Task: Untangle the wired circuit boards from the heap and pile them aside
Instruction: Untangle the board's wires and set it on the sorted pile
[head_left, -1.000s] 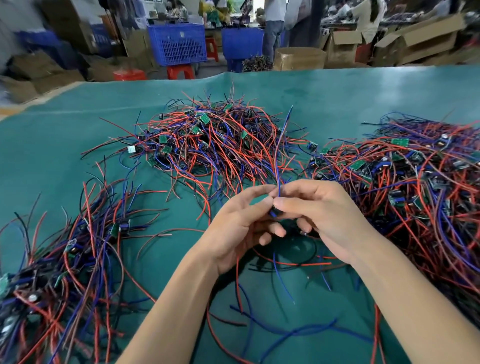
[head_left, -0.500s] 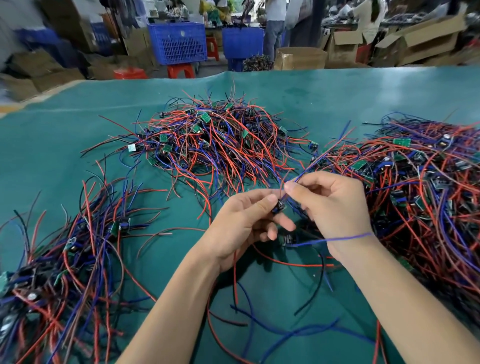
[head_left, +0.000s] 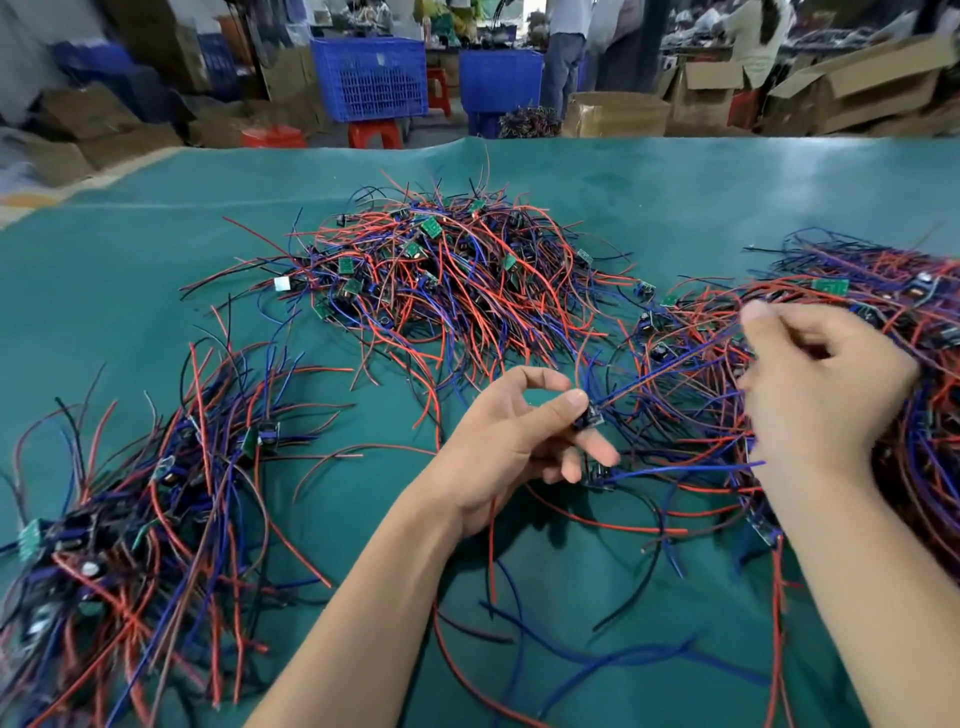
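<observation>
My left hand (head_left: 511, 447) pinches a small dark circuit board (head_left: 589, 418) between thumb and forefinger above the green table mat (head_left: 130, 270). A blue wire (head_left: 670, 361) runs taut from that board up to my right hand (head_left: 815, 389), whose curled fingers pinch it near the right heap. A tangled heap of boards with red and blue wires (head_left: 457, 280) lies in the middle. A second heap (head_left: 883, 312) sits at the right, partly hidden by my right hand. A looser pile of boards (head_left: 130, 509) lies at the left.
Loose red, blue and black wires (head_left: 597, 525) trail over the mat under my forearms. Beyond the table's far edge stand blue crates (head_left: 371, 78), red stools (head_left: 374, 135) and cardboard boxes (head_left: 613, 114). People stand in the background.
My right hand has moved right and away from my left hand, drawing the blue wire out taut. My left hand keeps hold of the small board and has stayed about where it was.
</observation>
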